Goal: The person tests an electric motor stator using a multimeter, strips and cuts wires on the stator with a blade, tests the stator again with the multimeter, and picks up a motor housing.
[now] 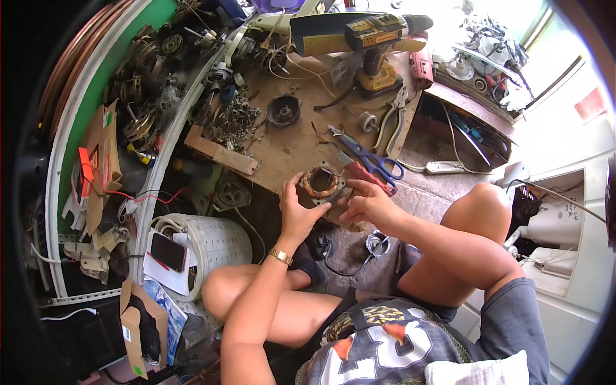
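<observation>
A: Status?
B: Stator [319, 194] gripped in my L hand [297, 212], near counter [298, 141] edge; R hand [369, 204] half-curled at it, can't tell if gripping.
A: Progress?
B: Windings [309, 184] look seated, blk cover [283, 110] not fitted.

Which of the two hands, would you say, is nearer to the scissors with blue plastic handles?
The right hand, just below the scissors in the view. The left hand is farther off, down and to their left, holding a ring-shaped part with coppery windings.
</observation>
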`<state>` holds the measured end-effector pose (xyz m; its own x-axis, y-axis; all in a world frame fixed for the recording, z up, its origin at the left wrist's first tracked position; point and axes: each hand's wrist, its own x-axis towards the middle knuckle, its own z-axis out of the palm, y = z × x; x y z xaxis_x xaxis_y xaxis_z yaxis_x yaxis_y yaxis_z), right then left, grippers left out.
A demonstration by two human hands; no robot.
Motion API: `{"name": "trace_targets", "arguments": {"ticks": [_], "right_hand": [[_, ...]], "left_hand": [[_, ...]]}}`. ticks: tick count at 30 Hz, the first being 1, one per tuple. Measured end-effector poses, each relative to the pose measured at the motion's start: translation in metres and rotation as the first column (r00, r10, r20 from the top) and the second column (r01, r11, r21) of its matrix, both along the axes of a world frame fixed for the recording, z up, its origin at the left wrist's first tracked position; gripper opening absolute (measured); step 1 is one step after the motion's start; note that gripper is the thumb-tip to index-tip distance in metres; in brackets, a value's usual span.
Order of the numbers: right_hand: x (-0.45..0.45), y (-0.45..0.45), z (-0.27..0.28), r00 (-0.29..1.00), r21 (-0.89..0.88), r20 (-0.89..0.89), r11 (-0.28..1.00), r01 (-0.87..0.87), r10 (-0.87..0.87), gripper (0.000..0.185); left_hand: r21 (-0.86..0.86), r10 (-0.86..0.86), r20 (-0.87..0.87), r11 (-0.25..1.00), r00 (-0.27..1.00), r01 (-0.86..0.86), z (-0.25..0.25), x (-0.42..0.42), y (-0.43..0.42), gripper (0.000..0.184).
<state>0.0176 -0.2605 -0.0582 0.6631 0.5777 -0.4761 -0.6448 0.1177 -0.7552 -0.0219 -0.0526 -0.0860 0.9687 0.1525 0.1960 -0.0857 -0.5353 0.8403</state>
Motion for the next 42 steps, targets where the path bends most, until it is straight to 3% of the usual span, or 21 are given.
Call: {"name": "trace_targets", "arguments": {"ticks": [11, 17, 21, 29, 42], "right_hand": [[0.0, -0.005, 0.011, 0.975, -0.159, 0.219, 0.987, -0.004, 0.04, 0.059], [0.002, -0.004, 0.001, 0.97, -0.126, 0.244, 0.991, 0.047, -0.015, 0.054], [0.004, -0.004, 0.006, 0.967, -0.15, 0.254, 0.987, 0.053, -0.013, 0.051], [0.004, -0.002, 0.005, 0.945, -0.234, 0.325, 0.971, 0.048, 0.031, 0.041], [0.012, -0.003, -0.001, 0.945, -0.209, 0.326, 0.975, 0.079, -0.007, 0.018]], "left_hand": [[0.232, 0.076, -0.043, 0.971, 0.996, -0.064, 0.015, -0.006, -0.01, 0.083], [0.336, 0.081, -0.048, 0.94, 0.996, -0.06, 0.023, -0.013, -0.01, 0.085], [0.314, 0.1, 0.137, 0.939, 0.986, -0.139, 0.028, -0.022, -0.011, 0.07], [0.183, 0.23, 0.242, 0.943, 0.943, -0.277, 0.022, -0.028, -0.027, 0.016], [0.122, 0.257, 0.237, 0.949, 0.937, -0.292, 0.026, -0.034, -0.026, 0.009]]}}
